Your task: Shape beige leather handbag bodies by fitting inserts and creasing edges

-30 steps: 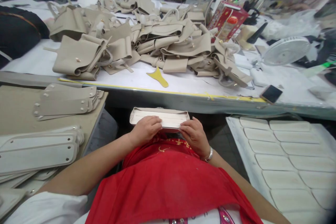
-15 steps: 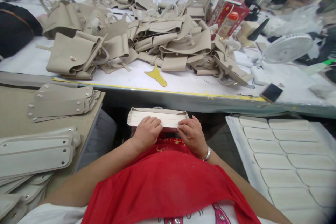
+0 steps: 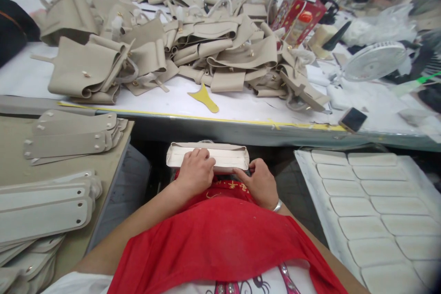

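Note:
In front of my red apron, a beige bag part [image 3: 227, 156] sits with its long, cream rectangular face turned up and narrow beige edges folded around it. The curled fingers of my left hand [image 3: 197, 172] press on this face left of its middle, gripping the near edge. At the lower right corner, my right hand [image 3: 260, 181] holds the edge between thumb and bent fingers. The underside of the part is hidden.
Beige bag pieces [image 3: 223, 62] are heaped on the white table, near a yellow pattern piece [image 3: 205, 98], a phone [image 3: 353, 120] and a fan [image 3: 375, 61]. Leather strips [image 3: 41, 209] lie at left. Cream panels [image 3: 382, 188] cover a board at right.
My right hand has slid right and slightly down, from the near edge to the right corner. My left hand has stayed on the face, its fingers shifting a little. The view has tilted slightly.

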Available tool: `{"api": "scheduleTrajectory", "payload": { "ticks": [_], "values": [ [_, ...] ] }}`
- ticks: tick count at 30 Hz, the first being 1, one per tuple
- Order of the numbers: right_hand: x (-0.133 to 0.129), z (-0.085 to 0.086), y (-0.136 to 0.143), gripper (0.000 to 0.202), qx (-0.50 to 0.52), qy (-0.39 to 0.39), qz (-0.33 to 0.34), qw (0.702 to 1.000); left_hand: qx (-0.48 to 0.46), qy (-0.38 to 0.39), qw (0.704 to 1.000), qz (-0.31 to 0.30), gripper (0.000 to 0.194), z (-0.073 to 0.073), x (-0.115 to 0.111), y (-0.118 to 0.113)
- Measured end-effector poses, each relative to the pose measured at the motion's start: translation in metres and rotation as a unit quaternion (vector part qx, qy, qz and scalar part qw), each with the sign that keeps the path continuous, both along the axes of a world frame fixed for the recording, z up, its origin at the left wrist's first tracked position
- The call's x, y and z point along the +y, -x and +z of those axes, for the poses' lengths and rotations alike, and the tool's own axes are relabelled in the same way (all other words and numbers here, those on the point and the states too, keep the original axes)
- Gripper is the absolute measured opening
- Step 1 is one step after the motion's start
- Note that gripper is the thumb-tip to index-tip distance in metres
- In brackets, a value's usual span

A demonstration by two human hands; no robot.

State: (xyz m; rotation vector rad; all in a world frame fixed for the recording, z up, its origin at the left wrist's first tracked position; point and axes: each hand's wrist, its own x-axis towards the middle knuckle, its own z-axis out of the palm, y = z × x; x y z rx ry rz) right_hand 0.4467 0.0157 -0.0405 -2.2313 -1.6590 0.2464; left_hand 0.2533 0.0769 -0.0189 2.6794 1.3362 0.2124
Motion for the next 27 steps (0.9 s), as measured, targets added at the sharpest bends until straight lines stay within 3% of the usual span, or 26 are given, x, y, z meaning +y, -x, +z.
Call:
{"api": "scheduleTrajectory", "payload": {
  "ticks": [3, 5, 8, 12, 20, 24, 27],
  "values": [
    [-0.001, 0.003, -0.002, 0.046, 0.057, 0.137, 0.012, 0.989, -0.005, 0.027, 1.000, -0.003, 0.019, 0.000, 0.005, 0.003],
    [-0.001, 0.004, 0.002, 0.050, 0.161, 0.191, 0.000, 0.968, -0.013, 0.039, 0.999, -0.007, 0.019, -0.001, 0.008, 0.006],
    [0.001, 0.004, 0.010, 0.048, 0.362, 0.241, -0.077, 0.897, -0.025, 0.053, 0.998, -0.012, 0.018, -0.001, 0.011, 0.009],
    [0.005, 0.005, 0.018, 0.041, 0.517, 0.249, -0.134, 0.808, -0.027, 0.061, 0.998, -0.012, 0.018, -0.001, 0.012, 0.010],
    [0.012, 0.010, 0.025, 0.028, 0.666, 0.255, -0.213, 0.668, -0.017, 0.054, 0.998, -0.014, 0.018, 0.000, 0.015, 0.006],
    [0.016, 0.009, 0.033, 0.025, 0.690, 0.248, -0.241, 0.635, -0.029, 0.060, 0.998, -0.007, 0.017, -0.001, 0.018, 0.006],
    [0.020, 0.004, 0.040, 0.026, 0.698, 0.244, -0.227, 0.633, -0.035, 0.072, 0.997, -0.004, 0.015, -0.002, 0.021, 0.008]
  ]
}}
